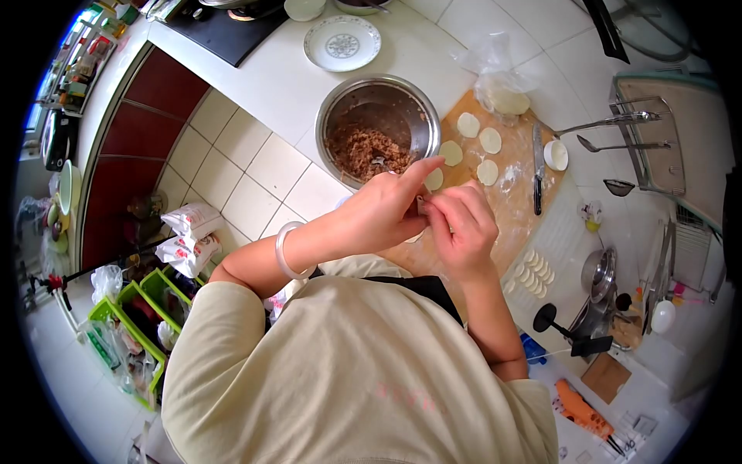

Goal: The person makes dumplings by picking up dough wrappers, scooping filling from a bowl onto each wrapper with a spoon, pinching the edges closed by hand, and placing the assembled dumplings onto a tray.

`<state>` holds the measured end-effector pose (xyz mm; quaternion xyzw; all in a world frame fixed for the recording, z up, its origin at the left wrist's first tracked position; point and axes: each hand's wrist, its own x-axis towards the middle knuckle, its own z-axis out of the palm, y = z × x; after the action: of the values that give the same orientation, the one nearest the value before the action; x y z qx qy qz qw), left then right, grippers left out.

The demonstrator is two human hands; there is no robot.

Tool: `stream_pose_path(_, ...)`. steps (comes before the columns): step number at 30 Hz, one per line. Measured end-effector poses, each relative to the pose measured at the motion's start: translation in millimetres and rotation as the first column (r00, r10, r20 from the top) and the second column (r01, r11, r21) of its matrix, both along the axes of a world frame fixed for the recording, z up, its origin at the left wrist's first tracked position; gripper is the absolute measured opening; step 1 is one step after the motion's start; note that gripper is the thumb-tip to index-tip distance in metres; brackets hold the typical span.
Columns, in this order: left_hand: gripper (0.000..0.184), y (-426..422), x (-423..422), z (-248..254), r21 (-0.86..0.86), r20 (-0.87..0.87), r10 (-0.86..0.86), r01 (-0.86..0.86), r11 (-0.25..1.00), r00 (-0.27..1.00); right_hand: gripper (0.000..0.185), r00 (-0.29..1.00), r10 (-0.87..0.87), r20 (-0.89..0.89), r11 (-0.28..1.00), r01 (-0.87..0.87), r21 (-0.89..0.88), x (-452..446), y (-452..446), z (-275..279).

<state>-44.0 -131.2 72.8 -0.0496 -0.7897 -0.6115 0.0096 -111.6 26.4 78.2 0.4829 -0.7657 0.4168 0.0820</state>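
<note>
My left hand (386, 203), a pale bangle on its wrist, and my right hand (465, 228) meet in front of my chest. Fingers of both pinch a small pale dumpling, mostly hidden between them; the left index finger points outward. Just beyond my left hand stands a steel bowl (427, 116) with brown minced filling (371, 151). Round dough wrappers (490, 140) lie on the floured wooden board (518, 182) beyond my right hand. Rows of folded dumplings (533, 273) sit to the right of the board.
A knife (538, 170) and a small white bowl (556, 155) are at the board's right side. Behind lie a bag of dough (506, 97) and a patterned plate (342, 43). Ladles (618, 120) and a rack are at the right; green baskets (127, 332) stand lower left.
</note>
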Motion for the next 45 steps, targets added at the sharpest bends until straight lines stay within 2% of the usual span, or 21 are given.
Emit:
stream_pose_path(4,0.069,-2,0,1,-0.005,0.040,-0.003,0.003,1.000,0.999,0.011,0.997,-0.025,0.076,0.999,0.027,-0.022,0,-1,1)
stream_pose_path(9,0.075,-1,-1,-4,-0.088,-0.049,0.027,-0.031,0.996,0.998,0.013,0.999,0.005,0.053,0.999,-0.008,0.051,-5,-8,7)
stream_pose_path(11,0.073,0,-1,-1,-0.030,0.004,0.025,-0.024,0.999,1.000,0.014,0.999,0.004,0.051,0.999,-0.007,0.054,-5,-5,3)
stream_pose_path(13,0.070,1,-1,-4,0.023,0.052,0.025,-0.026,0.999,0.998,0.028,0.990,0.033,0.138,0.998,-0.039,0.042,-8,-2,-1)
stream_pose_path(14,0.064,3,-2,-12,0.276,0.045,0.048,-0.059,0.959,0.998,0.028,0.991,0.031,0.133,0.999,-0.036,0.038,-11,-4,1)
stream_pose_path(15,0.059,5,-1,-13,0.514,0.049,0.074,-0.089,0.853,0.996,0.042,0.977,0.022,0.212,0.996,-0.003,-0.091,-12,-7,4)
stream_pose_path(16,0.042,7,-4,-7,0.741,0.072,0.025,-0.071,0.668,0.997,0.057,0.958,0.024,0.287,0.975,0.041,-0.218,-12,-10,6)
stream_pose_path(17,0.042,7,-5,-9,0.739,0.066,0.022,-0.063,0.670,0.998,0.057,0.959,0.021,0.281,0.974,0.043,-0.221,-10,-13,2)
stream_pose_path(18,0.037,8,-3,-15,0.834,0.102,-0.041,-0.063,0.548,0.994,0.069,0.845,0.163,0.510,0.933,0.037,-0.359,-5,-17,-4)
stream_pose_path(19,0.032,10,-2,-18,0.908,0.124,-0.111,-0.068,0.413,0.986,0.082,0.666,0.320,0.674,0.871,0.073,-0.486,-2,-20,-6)
stream_pose_path(20,0.027,21,-2,-19,0.911,0.146,-0.053,-0.113,0.398,0.988,0.079,0.611,0.335,0.717,0.896,0.031,-0.444,-2,-19,-3)
stream_pose_path(21,0.027,22,-2,-17,0.910,0.146,-0.053,-0.113,0.398,0.988,0.079,0.611,0.335,0.717,0.895,0.031,-0.444,-5,-17,-4)
stream_pose_path(23,0.024,24,-3,-13,0.886,0.130,-0.014,-0.110,0.451,0.991,0.069,0.693,0.313,0.650,0.934,-0.100,-0.343,-14,-8,-6)
stream_pose_path(24,0.024,23,-3,-13,0.886,0.130,-0.014,-0.110,0.451,0.991,0.069,0.693,0.313,0.650,0.934,-0.100,-0.343,-15,-5,-5)
stream_pose_path(27,0.023,20,-3,-12,0.861,0.111,-0.022,-0.085,0.501,0.994,0.056,0.798,0.236,0.555,0.963,-0.114,-0.245,-17,-1,2)
stream_pose_path(29,0.024,19,-2,-9,0.851,0.119,-0.032,-0.086,0.518,0.992,0.047,0.861,0.150,0.486,0.987,-0.097,-0.132,-18,1,8)
stream_pose_path(39,0.024,14,-1,-7,0.790,0.163,-0.061,-0.094,0.606,0.985,0.040,0.878,0.055,0.475,0.998,-0.029,-0.062,-9,4,12)
stream_pose_path(41,0.026,11,-2,-7,0.733,0.026,0.186,-0.145,0.664,0.982,0.047,0.709,0.088,0.700,0.971,0.097,-0.219,-4,3,14)
stream_pose_path(42,0.033,-3,-4,-14,0.526,-0.014,0.237,-0.194,0.828,0.971,0.053,0.526,0.135,0.840,0.956,0.152,-0.249,-3,6,14)
stream_pose_path(43,0.033,-3,-8,-18,0.526,-0.015,0.234,-0.191,0.829,0.972,0.053,0.527,0.135,0.839,0.956,0.154,-0.250,-4,6,13)
stream_pose_path(45,0.046,1,-15,-26,0.687,0.042,0.151,-0.138,0.714,0.988,0.053,0.304,0.200,0.931,0.936,0.221,-0.273,-5,4,7)
